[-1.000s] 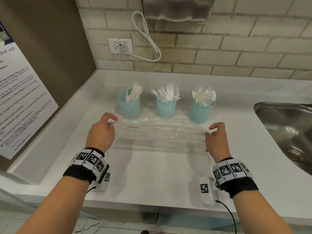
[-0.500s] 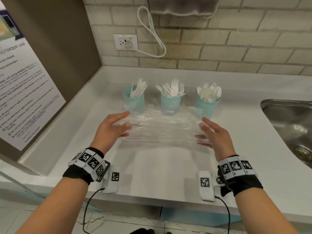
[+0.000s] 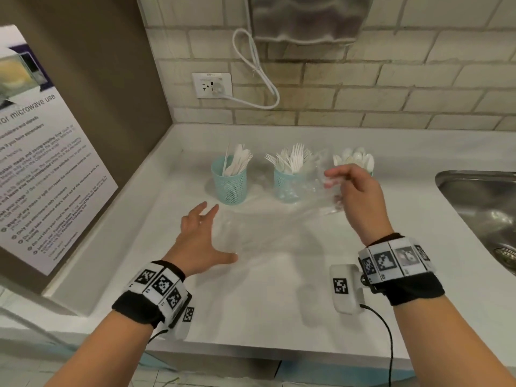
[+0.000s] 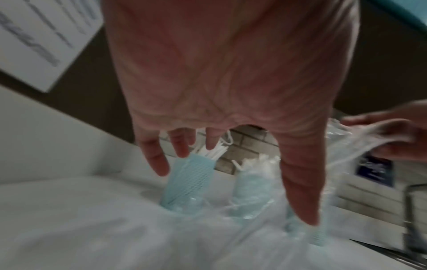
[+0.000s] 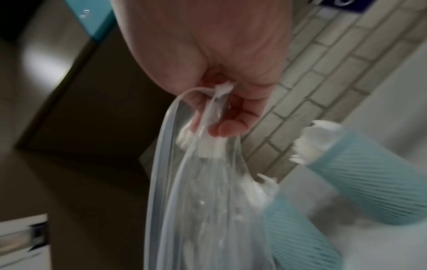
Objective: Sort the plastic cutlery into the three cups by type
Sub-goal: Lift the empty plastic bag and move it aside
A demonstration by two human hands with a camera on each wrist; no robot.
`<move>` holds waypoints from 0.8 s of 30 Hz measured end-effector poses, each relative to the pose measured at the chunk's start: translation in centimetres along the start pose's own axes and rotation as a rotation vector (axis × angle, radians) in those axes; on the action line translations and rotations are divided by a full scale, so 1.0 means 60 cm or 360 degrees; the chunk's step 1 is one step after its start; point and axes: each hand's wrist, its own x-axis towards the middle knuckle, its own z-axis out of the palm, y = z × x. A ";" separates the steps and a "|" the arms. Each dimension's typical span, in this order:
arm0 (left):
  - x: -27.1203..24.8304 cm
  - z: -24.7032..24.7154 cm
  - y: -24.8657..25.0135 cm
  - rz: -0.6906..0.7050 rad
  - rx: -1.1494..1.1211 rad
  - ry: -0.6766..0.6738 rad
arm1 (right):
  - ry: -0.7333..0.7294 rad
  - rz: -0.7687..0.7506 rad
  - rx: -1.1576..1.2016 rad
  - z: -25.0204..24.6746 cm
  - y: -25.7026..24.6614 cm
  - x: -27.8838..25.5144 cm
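Three teal mesh cups stand in a row at the back of the white counter (image 3: pixel 279 297): the knife cup (image 3: pixel 229 183), the fork cup (image 3: pixel 287 188), and the spoon cup, of which only the spoons (image 3: pixel 356 159) show behind my right hand. An empty clear plastic bag (image 3: pixel 268 219) drapes in front of the cups. My right hand (image 3: pixel 333 178) pinches the bag's right end (image 5: pixel 208 191) and holds it raised. My left hand (image 3: pixel 206 238) is open with fingers spread, low over the bag's left part. In the left wrist view the spread fingers (image 4: pixel 154 160) frame the knife cup (image 4: pixel 189 179).
A steel sink (image 3: pixel 480 208) is sunk into the counter at the right. A brown side panel with a microwave notice (image 3: pixel 42 163) closes off the left. On the brick wall are an outlet (image 3: pixel 212 85) with a white cord and a dispenser (image 3: pixel 307 18).
Both hands first pinched the stretched bag, then let go and hovered open. Now the right hand has taken the bag's right end and lifted it; the left hand stays open and low.
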 end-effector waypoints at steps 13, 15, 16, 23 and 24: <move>0.043 0.007 0.084 0.0278 -0.0613 0.0227 | -0.0091 -0.0083 0.0332 0.056 -0.061 -0.002; 0.034 -0.004 0.099 0.0364 -0.0825 0.0180 | 0.0035 0.0064 0.0473 0.044 -0.042 -0.004; 0.030 -0.007 0.108 0.0408 -0.0951 0.0153 | 0.0039 0.0146 0.0474 0.044 -0.029 -0.007; 0.010 0.004 0.160 0.0447 -0.1853 0.0173 | -0.0430 0.0705 0.0769 0.092 0.017 -0.066; 0.009 0.006 0.162 0.0429 -0.1897 0.0205 | -0.0425 0.0694 0.0833 0.095 0.015 -0.075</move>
